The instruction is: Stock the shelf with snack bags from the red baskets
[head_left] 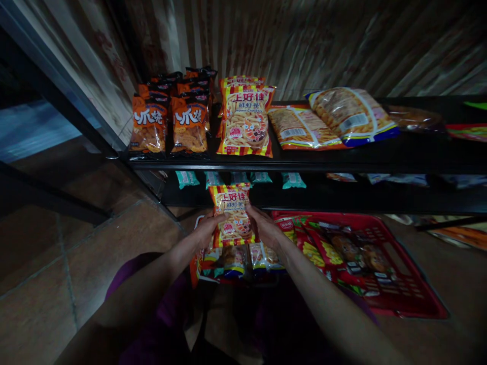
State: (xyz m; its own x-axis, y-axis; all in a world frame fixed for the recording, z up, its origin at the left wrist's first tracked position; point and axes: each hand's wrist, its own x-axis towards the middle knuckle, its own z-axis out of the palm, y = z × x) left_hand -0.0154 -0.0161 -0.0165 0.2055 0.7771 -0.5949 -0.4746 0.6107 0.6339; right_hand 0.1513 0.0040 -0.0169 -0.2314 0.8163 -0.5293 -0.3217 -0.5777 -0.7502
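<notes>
Between my two hands is a red and yellow striped bag of prawn crackers, upright with its printed front towards me. My left hand grips its left side, thumb on the front. My right hand closes on its right side; the fingers behind the bag are hidden. On the black shelf above stands a matching prawn cracker bag, with at least one more behind it. To their left are rows of orange and black snack bags. Larger clear-fronted snack bags lie flat to their right.
Below the shelf, a red plastic basket on the tiled floor holds several snack packs. More packs sit under my hands. Teal packets stick out on the lower shelf. A dark metal post rises at the left.
</notes>
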